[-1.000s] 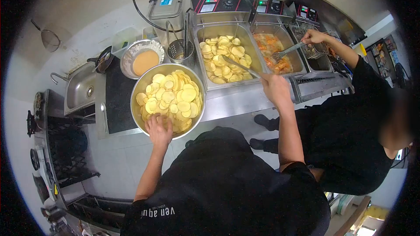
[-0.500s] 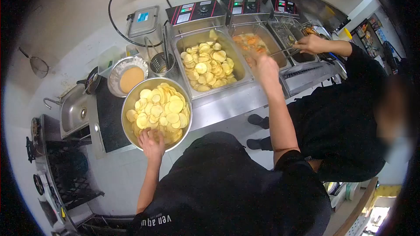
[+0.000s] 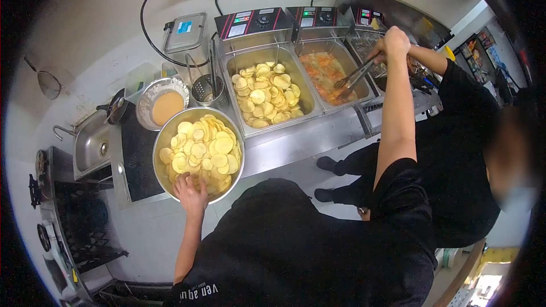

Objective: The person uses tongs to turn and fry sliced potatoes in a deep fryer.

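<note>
My left hand (image 3: pixel 191 192) reaches over the near rim of a steel bowl (image 3: pixel 156 162), its fingers curled onto raw potato slices (image 3: pixel 199 150). My right hand (image 3: pixel 396 41) is stretched far right, above the third fryer (image 3: pixel 364 42). It looks closed, but its fingertips are hidden. A single potato slice (image 3: pixel 375 23) shows just left of it, apparently in the air. Many slices lie in the basin of the first fryer (image 3: pixel 310 119). Orange, foamy food (image 3: pixel 321 74) fries in the middle one, where a co-worker's hand (image 3: pixel 377 51) holds tongs (image 3: pixel 355 77).
Left of the fryers stand a bowl of beige batter (image 3: pixel 168 107) and a perforated utensil holder (image 3: pixel 205 90). A sink (image 3: pixel 91 150) is at the far left. The co-worker (image 3: pixel 449 153) stands close on my right. A black cable (image 3: pixel 142 17) loops down the wall.
My right hand has swung right and away, from near the middle fryer to above the third. The co-worker's tongs now reach into the middle fryer. My left hand stays at the bowl.
</note>
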`<state>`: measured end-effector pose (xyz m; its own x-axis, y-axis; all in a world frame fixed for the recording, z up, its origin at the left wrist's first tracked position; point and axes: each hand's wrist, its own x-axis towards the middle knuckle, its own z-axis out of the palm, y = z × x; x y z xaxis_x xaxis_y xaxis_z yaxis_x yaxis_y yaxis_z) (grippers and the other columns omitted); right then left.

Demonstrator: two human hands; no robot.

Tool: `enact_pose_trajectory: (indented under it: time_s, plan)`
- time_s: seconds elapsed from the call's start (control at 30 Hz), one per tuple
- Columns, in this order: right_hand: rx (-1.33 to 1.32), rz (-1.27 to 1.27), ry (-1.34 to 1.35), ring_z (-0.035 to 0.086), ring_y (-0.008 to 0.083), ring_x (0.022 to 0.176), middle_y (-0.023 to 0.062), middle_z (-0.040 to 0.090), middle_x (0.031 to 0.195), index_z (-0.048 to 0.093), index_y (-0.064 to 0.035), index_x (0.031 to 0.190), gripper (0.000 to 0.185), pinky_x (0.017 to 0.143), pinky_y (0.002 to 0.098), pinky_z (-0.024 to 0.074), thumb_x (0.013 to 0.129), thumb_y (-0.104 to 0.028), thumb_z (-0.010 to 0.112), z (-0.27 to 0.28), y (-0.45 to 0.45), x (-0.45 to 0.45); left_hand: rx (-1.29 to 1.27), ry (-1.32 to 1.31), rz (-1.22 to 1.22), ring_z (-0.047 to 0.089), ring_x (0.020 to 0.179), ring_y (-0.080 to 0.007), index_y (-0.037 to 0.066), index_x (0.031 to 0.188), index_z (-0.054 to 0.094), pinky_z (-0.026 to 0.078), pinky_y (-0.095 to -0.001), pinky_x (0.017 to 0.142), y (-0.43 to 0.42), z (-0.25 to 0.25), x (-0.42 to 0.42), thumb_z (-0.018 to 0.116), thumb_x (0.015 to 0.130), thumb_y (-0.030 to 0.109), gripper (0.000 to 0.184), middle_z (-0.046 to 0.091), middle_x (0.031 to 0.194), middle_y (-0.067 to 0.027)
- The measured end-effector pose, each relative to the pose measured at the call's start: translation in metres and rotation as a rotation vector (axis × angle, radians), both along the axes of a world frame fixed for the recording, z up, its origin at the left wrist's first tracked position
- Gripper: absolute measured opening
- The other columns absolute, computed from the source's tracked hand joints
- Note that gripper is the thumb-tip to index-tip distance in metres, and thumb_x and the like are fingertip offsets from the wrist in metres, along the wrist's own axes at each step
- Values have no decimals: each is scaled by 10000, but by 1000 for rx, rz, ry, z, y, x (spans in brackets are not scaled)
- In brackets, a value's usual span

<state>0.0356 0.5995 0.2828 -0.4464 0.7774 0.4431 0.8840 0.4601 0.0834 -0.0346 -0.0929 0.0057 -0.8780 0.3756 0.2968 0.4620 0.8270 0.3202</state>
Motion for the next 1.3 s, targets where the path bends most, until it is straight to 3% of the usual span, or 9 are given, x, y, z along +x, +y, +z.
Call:
enact_pose_trajectory:
  time_s: [0.17,0.3,0.4,0.47,0.6,0.67,0.8,0.87,1.3]
  plan:
    - [-99,-138,-50,670,365,1140,191,692,1217,741,-80,1126,315,912,462,553,953,-211,513,19,22,-10,9,-17,-5,524,1185,-347,42,1018,675,344,-536,1075,-1,1,-1,690,853,228,249,606,1176,-142]
    - [-106,-157,7,669,384,1130,202,695,1199,733,-70,1148,335,946,484,533,933,-218,523,19,39,-6,-1,-7,3,520,1195,-358,29,1030,671,341,-535,1084,-1,2,-1,683,858,237,270,607,1179,-151]
    - [-131,-115,20,677,385,1098,219,703,1151,735,-60,1140,344,932,486,531,933,-245,533,43,-26,-5,-16,-8,14,507,1229,-368,21,1033,669,323,-550,1108,-1,-1,0,677,865,261,292,602,1193,-160]
    - [-91,203,-5,684,384,1056,232,707,1092,737,-62,1128,337,905,471,537,927,-265,558,35,-70,8,-35,5,40,499,1249,-373,19,1032,670,312,-558,1121,-4,-7,-2,675,869,274,302,599,1203,-163]
    - [-365,659,-71,695,387,969,230,717,1008,745,-98,1112,312,862,460,548,893,-286,628,-9,-206,21,-9,-75,20,480,1275,-373,25,1044,673,296,-576,1132,-4,-1,-2,665,884,311,328,587,1233,-164]
    - [-460,633,-214,717,358,871,165,732,915,760,-137,1037,247,767,488,569,838,-249,663,-51,-255,9,-13,-82,10,482,1270,-368,34,1047,677,293,-580,1131,-3,2,-1,665,885,313,323,588,1228,-154]
    - [-394,691,-305,728,340,841,180,729,895,744,-65,920,177,736,469,581,822,-180,654,-125,-300,-21,-29,37,-2,520,1202,-337,79,1017,674,341,-526,1082,-3,-2,-1,705,852,240,233,600,1187,-118]
    - [-372,689,-274,728,343,841,192,726,887,739,-51,898,168,737,465,580,821,-170,649,-137,-289,-30,-6,-60,-6,490,1255,-354,39,1044,679,306,-584,1111,-3,0,-1,675,876,296,307,586,1214,-145]
    - [-500,467,-101,704,400,930,243,720,942,747,-16,975,349,841,489,550,873,-334,646,-90,-245,-7,14,-50,4,483,1254,-342,52,1017,691,308,-569,1113,-3,1,0,683,864,281,275,586,1211,-128]
